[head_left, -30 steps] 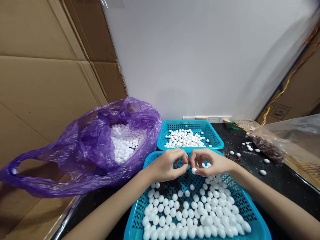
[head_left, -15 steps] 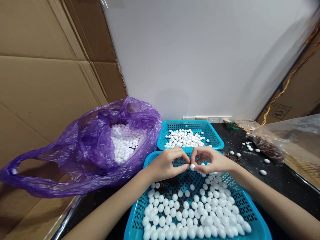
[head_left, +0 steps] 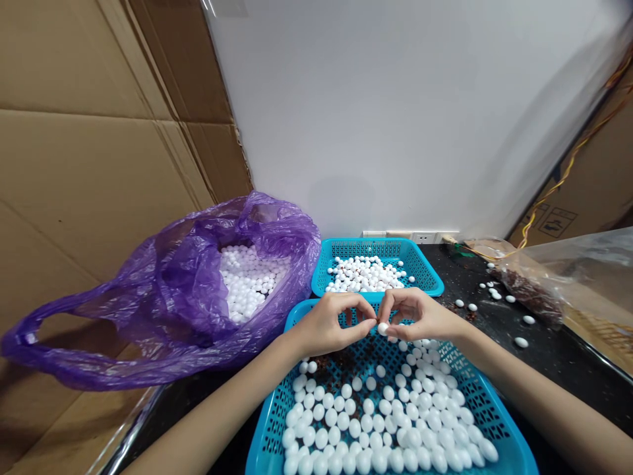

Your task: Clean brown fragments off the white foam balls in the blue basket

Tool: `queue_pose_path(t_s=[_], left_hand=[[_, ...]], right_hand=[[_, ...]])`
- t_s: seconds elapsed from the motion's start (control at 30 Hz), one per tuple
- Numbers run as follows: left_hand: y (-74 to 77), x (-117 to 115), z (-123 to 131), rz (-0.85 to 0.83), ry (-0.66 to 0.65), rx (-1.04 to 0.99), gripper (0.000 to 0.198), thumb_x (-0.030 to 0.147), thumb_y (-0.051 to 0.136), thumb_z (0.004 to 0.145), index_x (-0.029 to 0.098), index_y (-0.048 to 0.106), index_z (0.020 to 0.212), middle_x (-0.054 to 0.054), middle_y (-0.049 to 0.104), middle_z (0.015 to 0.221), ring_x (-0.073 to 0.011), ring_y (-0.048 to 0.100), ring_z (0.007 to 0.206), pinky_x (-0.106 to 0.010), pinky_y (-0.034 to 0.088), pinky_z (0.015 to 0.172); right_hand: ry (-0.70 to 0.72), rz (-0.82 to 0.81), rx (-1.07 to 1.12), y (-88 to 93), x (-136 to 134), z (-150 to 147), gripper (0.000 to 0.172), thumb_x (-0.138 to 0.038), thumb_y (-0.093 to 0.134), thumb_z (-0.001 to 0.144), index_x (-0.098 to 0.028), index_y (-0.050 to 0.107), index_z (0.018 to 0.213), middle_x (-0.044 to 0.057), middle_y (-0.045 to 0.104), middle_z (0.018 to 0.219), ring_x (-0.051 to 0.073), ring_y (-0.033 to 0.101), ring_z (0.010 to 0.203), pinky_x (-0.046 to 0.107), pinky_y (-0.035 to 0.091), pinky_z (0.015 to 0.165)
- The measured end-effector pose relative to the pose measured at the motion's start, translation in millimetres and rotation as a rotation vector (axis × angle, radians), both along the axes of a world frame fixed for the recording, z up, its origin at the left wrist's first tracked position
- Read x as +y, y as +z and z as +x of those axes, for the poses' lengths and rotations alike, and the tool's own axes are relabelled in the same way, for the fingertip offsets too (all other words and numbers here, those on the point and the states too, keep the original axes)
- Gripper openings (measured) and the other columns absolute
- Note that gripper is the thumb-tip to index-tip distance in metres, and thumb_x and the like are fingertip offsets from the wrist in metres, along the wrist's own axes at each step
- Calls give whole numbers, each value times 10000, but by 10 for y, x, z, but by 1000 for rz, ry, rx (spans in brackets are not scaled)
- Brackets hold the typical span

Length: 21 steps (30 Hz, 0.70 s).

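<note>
Above the far part of the near blue basket point(head_left: 512, 429), my right hand point(head_left: 413, 315) pinches a small white ball point(head_left: 382, 328) between thumb and finger. My left hand point(head_left: 339, 322) is beside it, thumb and forefinger pressed together at a tiny reddish-brown bit near the ball; what exactly they grip is too small to tell. Many white egg-shaped balls point(head_left: 355, 428) lie in the near basket, with reddish-brown crumbs point(head_left: 339, 369) at its far left. Behind it, a smaller blue basket point(head_left: 430, 280) holds more white balls.
An open purple plastic bag point(head_left: 173, 284) of white balls stands at left. On the black tabletop point(head_left: 494, 336) at right lie loose balls and a clear bag of brown material point(head_left: 531, 293). Cardboard point(head_left: 74, 165), a white wall point(head_left: 386, 119) and sockets point(head_left: 424, 237) are behind.
Both hands stay almost where they were, with the fingertips shifted slightly. A small reddish-brown bit now shows between them, beside the ball.
</note>
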State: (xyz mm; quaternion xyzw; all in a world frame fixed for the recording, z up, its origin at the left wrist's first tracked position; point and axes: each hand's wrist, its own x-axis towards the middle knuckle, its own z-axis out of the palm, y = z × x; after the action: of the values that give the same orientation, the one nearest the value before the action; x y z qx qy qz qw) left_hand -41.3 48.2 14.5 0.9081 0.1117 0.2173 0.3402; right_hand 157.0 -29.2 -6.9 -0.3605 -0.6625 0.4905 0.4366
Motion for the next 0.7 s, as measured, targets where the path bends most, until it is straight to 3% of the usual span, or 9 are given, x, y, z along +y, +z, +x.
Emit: queue_pose_path(t_s=[0.23,0.4,0.57,0.7], left_hand=[[11,-6,1,-79,17,-2,102,231,586,813,146,641,811,-7,660,755,-109,604,682,-214,471,649],[18,-8,1,-13,10,21,74,197,567,813,157,628,827,-3,659,800,-112,596,721,-219,463,681],[-21,13,-11,96,-158,293,99,176,606,797,173,673,869,-24,666,879,-159,594,873,-249,446,787],[-42,23,-28,152,-234,419,190,203,605,822,231,686,993,-35,639,993,-182,576,972,-272,428,852]], right_hand=[[6,12,-8,2,1,6,106,-207,710,718,-182,628,781,16,635,820,149,609,779,304,517,706],[-30,27,48,3,20,18,163,-231,727,700,-171,587,759,21,621,808,142,602,738,290,520,674],[-36,66,172,-44,68,37,183,-259,713,731,-169,557,769,21,579,788,128,564,698,244,529,569],[-44,64,129,-36,68,32,191,-278,712,735,-169,559,770,18,572,784,127,556,701,245,520,585]])
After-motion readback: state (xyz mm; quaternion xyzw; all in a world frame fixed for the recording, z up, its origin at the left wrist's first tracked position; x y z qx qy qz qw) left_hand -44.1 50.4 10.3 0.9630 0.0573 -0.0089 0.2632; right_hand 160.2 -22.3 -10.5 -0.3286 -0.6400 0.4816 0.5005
